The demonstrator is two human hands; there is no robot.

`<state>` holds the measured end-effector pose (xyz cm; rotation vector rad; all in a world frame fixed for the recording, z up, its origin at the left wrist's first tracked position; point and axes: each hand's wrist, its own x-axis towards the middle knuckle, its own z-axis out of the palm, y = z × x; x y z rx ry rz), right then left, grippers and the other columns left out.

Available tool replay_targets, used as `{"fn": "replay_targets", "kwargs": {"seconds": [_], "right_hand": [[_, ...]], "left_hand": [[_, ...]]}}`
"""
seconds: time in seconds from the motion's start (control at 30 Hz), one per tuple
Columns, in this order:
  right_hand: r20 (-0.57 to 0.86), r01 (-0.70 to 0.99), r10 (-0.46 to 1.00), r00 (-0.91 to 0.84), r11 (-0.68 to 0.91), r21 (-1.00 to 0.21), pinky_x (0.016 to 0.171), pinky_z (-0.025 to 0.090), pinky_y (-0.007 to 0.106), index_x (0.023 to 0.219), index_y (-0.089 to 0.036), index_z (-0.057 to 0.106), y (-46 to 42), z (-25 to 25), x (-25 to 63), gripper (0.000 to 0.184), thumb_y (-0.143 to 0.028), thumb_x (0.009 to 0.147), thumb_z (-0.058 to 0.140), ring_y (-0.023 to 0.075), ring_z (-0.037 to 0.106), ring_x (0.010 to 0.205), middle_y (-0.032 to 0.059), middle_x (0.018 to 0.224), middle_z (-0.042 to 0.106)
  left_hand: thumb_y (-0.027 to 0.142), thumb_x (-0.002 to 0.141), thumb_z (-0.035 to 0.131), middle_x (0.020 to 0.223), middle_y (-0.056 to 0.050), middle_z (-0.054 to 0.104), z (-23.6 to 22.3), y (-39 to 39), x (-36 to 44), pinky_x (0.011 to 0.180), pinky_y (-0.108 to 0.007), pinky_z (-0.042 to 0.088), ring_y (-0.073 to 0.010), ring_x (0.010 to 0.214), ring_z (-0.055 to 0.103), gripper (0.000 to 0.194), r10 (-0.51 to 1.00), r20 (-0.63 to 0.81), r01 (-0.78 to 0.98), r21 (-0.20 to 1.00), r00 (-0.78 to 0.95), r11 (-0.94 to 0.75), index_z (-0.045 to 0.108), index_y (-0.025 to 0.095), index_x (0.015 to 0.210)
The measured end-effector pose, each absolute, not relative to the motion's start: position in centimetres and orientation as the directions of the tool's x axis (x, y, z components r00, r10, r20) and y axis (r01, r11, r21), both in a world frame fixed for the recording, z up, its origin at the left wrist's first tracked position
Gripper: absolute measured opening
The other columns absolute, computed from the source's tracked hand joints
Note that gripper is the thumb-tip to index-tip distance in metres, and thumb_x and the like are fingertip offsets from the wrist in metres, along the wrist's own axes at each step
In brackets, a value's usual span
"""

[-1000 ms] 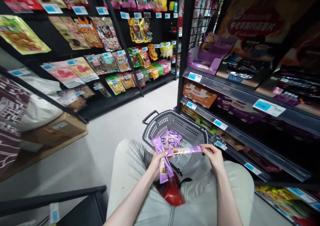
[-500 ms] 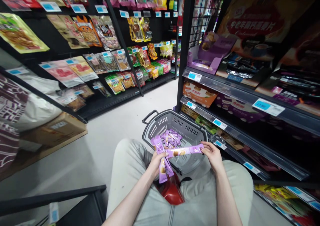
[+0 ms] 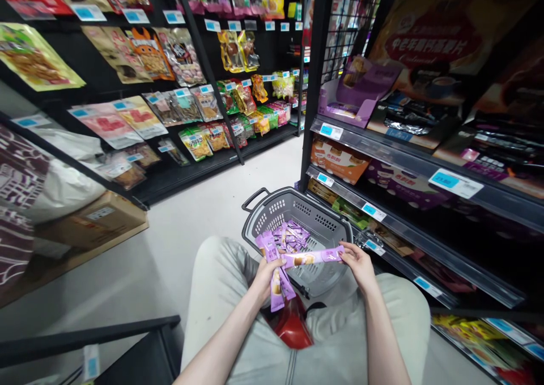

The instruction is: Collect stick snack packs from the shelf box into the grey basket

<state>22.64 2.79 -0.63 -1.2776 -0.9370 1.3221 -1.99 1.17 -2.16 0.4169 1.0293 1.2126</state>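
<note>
My left hand is closed round a few purple stick packets, which lie across one another and point up and down. Stretched sideways from that bunch is another purple stick packet with a pale brown picture on it. My right hand pinches its right end between thumb and fingers, while its left end meets my left hand. Below and beyond both hands stands a grey shopping basket. Loose purple packets are heaped inside it, partly hidden by those I hold.
Close on the right rises a shelf unit with boxes and price tags; an open purple display box sits on it. Snack bags hang on the left rack. A cardboard box lies at left. Something red is between my legs.
My right hand has shifted very slightly left, with the sideways packet's end still in its fingers. My left hand and the basket look unchanged.
</note>
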Motion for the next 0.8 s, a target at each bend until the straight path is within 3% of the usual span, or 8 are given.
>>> {"fn": "replay_targets", "kwargs": {"seconds": [0.37, 0.5, 0.6, 0.7, 0.8], "right_hand": [[-0.152, -0.160, 0.985, 0.084, -0.137, -0.978, 0.052, 0.047, 0.024, 0.095, -0.020, 0.059, 2.86, -1.06, 22.76, 0.037, -0.026, 0.060, 0.066, 0.0107, 0.053, 0.053, 0.0003, 0.067, 0.061], [-0.153, -0.253, 0.987, 0.051, -0.135, -0.958, 0.055, 0.047, 0.025, 0.084, -0.019, 0.064, 2.63, -0.72, 22.67, 0.022, -0.026, 0.064, 0.061, 0.0118, 0.054, 0.057, 0.0028, 0.072, 0.063], [-0.132, -0.329, 0.991, -0.007, -0.126, -0.936, 0.060, 0.046, 0.028, 0.084, -0.017, 0.064, 2.38, -0.48, 22.59, 0.021, -0.027, 0.067, 0.057, 0.0144, 0.057, 0.062, 0.0049, 0.075, 0.064], [-0.108, -0.250, 0.994, -0.006, -0.106, -0.962, 0.060, 0.044, 0.026, 0.088, -0.018, 0.063, 2.29, -0.53, 22.52, 0.024, -0.024, 0.065, 0.060, 0.0142, 0.057, 0.062, 0.0036, 0.070, 0.065], [-0.116, -0.110, 0.991, 0.065, -0.108, -0.988, 0.051, 0.040, 0.023, 0.083, -0.017, 0.063, 2.43, -0.77, 22.52, 0.021, -0.027, 0.064, 0.062, 0.0118, 0.053, 0.053, 0.0007, 0.058, 0.061]], "left_hand": [[0.011, 0.054, 0.064, 0.067, -0.001, 0.061, -2.39, 1.27, -1.93, 0.056, -0.021, 0.046, -0.0124, 0.058, 0.059, 0.030, 0.911, -0.412, -0.608, 0.720, 0.014, 0.335, 0.053, 0.013, 0.082], [0.011, 0.057, 0.063, 0.067, -0.001, 0.062, -2.04, 1.43, -1.85, 0.056, -0.023, 0.049, -0.0133, 0.058, 0.060, 0.030, 0.872, -0.489, -0.641, 0.669, 0.000, 0.376, 0.052, 0.015, 0.085], [0.012, 0.059, 0.063, 0.072, -0.003, 0.063, -1.79, 1.60, -1.91, 0.055, -0.023, 0.050, -0.0130, 0.058, 0.061, 0.028, 0.852, -0.523, -0.672, 0.630, 0.004, 0.390, 0.053, 0.014, 0.085], [0.012, 0.062, 0.061, 0.082, -0.005, 0.064, -1.72, 1.71, -1.99, 0.057, -0.023, 0.051, -0.0142, 0.062, 0.062, 0.025, 0.865, -0.500, -0.690, 0.612, 0.042, 0.388, 0.053, 0.014, 0.086], [0.016, 0.065, 0.060, 0.081, -0.006, 0.065, -1.75, 1.72, -1.96, 0.058, -0.025, 0.052, -0.0170, 0.066, 0.063, 0.023, 0.861, -0.505, -0.687, 0.603, 0.065, 0.406, 0.052, 0.013, 0.086]]}}
